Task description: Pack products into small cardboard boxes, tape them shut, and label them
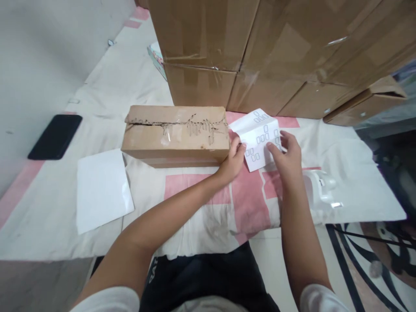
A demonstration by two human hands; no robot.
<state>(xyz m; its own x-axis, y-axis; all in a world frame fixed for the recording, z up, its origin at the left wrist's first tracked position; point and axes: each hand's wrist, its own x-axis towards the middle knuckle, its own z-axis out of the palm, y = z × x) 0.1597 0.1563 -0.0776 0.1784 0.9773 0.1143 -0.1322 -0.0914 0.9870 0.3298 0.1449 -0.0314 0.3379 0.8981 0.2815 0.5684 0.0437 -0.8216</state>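
Note:
A creased white sheet of paper [255, 134], printed with small rectangle outlines in groups, is held up between my two hands. My left hand [233, 160] pinches its left edge, close to the right end of a cardboard box [175, 136]. On the paper's right side, my right hand [287, 154] grips with the thumb on the printed face and the fingers behind. The box lies on the cloth-covered surface, and its top flap edge is torn and ragged.
Stacked cardboard boxes [234, 47] form a wall at the back. To the left lie a black phone [55, 137] and blank white paper [103, 190]. Clear plastic packaging [321, 190] sits right of my right forearm. A smaller box [364, 102] leans at the far right.

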